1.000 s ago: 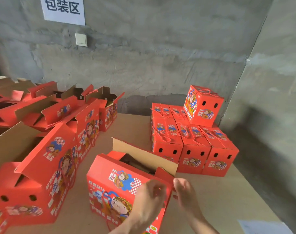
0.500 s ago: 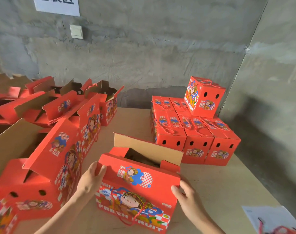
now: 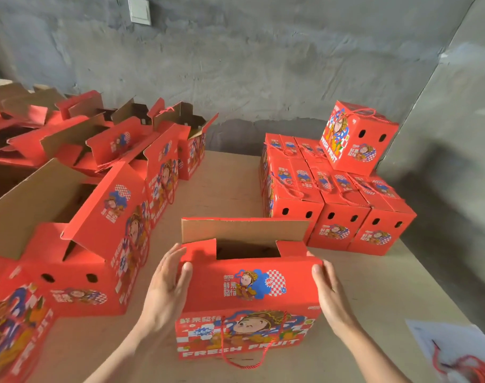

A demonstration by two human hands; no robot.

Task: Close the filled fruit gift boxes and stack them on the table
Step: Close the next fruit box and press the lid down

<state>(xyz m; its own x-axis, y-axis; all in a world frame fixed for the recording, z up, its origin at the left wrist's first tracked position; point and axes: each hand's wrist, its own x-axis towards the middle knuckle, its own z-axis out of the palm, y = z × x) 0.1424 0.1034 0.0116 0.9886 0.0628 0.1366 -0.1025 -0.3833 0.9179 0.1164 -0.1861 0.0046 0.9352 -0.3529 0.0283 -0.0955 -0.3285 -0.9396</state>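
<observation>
The fingers (image 3: 169,261) of the left hand (image 3: 166,288) are straight and lie close together, flat against the left end of the gift box (image 3: 249,299). The thumb rests on its front top corner. The right hand (image 3: 330,294) does the same on the right end, so the box sits between the two palms, touching both. Its long axis runs from one hand to the other, and neither hand is nearer than the other.

Just beyond the fingertips the rear flap (image 3: 244,230) stands upright with its brown inner side toward the person. I judge that the next move depends on it: it must fold toward the wrists, over the dark opening.

The box is red, with a cartoon figure and the words FRESH FRUIT, and a red rope handle (image 3: 244,364) hangs at the front. What is inside is too dark to tell.

Further beyond the right fingertips, the stack of closed boxes (image 3: 341,194) stands on the table (image 3: 230,189). Open boxes (image 3: 97,217) lie outside the left hand.
</observation>
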